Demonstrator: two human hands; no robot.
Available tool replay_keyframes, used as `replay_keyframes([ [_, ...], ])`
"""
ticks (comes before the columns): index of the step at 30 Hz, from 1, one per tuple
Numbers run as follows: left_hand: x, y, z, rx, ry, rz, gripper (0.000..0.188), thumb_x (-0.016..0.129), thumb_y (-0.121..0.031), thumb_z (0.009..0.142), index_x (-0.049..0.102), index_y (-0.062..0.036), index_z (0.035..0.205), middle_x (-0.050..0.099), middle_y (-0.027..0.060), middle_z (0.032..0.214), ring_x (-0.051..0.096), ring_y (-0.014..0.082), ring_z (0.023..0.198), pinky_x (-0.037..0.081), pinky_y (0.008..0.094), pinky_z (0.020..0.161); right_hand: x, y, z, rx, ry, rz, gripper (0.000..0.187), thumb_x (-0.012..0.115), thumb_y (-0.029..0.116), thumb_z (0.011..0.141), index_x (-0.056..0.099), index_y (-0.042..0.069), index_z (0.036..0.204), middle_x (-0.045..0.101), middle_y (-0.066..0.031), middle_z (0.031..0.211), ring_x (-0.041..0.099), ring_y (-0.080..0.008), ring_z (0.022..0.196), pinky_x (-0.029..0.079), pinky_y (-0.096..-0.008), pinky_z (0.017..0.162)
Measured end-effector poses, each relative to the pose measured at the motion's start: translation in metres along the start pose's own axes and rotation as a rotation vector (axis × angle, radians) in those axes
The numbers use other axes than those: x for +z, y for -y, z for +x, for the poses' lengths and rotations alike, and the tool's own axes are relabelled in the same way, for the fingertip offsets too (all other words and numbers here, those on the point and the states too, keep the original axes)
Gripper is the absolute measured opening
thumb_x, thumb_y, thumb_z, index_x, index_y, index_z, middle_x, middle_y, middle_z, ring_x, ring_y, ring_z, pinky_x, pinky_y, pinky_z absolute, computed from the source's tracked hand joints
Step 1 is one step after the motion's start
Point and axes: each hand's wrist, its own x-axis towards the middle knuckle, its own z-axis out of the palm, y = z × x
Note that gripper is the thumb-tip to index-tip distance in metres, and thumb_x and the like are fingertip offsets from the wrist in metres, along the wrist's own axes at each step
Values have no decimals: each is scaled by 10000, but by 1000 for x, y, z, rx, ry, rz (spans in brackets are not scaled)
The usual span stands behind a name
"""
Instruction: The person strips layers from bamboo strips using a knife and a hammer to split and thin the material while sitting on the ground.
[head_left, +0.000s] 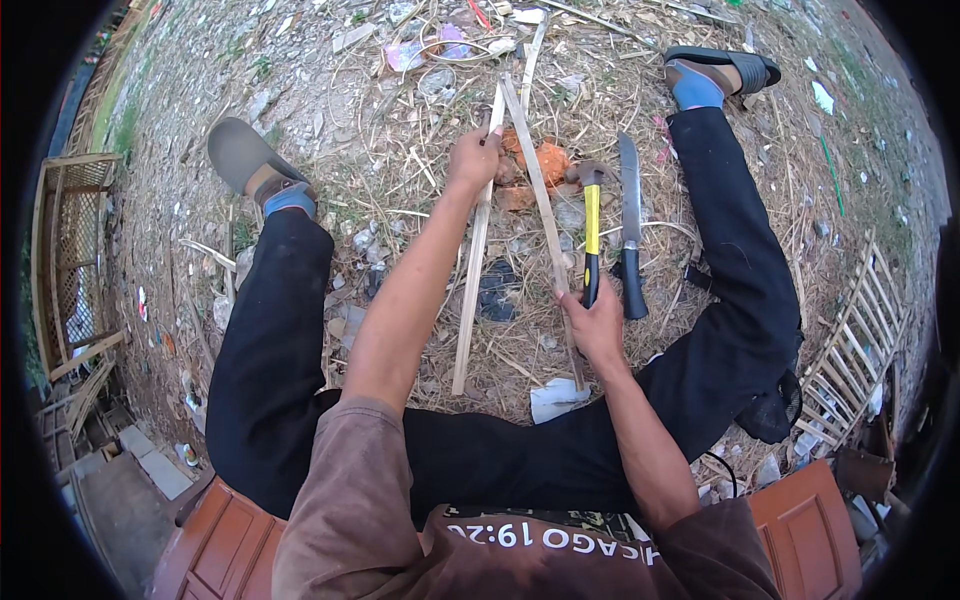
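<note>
Two thin wooden strips meet near their far ends in a narrow upturned V between my legs. My left hand (475, 160) is closed round the upper part of the left wooden strip (473, 275). My right hand (598, 325) grips the bottom of the handle of a hammer (592, 220), yellow and black with its metal head pointing away from me. The thumb side of that hand touches or lies very close to the right wooden strip (540, 195). Just right of the hammer is a machete (630, 200) with a black handle, its blade pointing away.
Orange-red brick pieces (548, 163) lie beneath the strips' far part. Dry straw, stones and scraps cover the ground, with a white scrap (558, 399) near my lap. A slatted wooden rack (850, 350) lies at right; a mesh-panelled wooden frame (75, 255) stands at far left. My legs flank the work.
</note>
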Motion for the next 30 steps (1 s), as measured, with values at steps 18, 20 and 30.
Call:
replay_keyframes([
  [18,6,20,-48,309,-53,494,308,568,-303,969,666,-109,1187,628,185,738,624,341,700,483,422,717,13,0,-31,-84,-46,-135,437,792,248,814,484,-7,990,585,-98,649,618,-273,569,480,-403,553],
  [20,11,26,-52,384,-89,489,308,566,-302,971,666,-114,1193,639,183,750,630,339,709,487,419,723,11,-1,-28,-73,-70,-110,432,790,251,816,473,0,968,577,-93,650,606,-262,557,478,-403,549],
  [30,-5,15,-53,220,-54,391,299,579,-268,978,680,-101,1206,709,125,844,635,167,743,496,329,736,23,-5,-11,-86,-45,-98,511,824,251,759,444,4,995,655,-176,822,660,-391,687,495,-481,627],
])
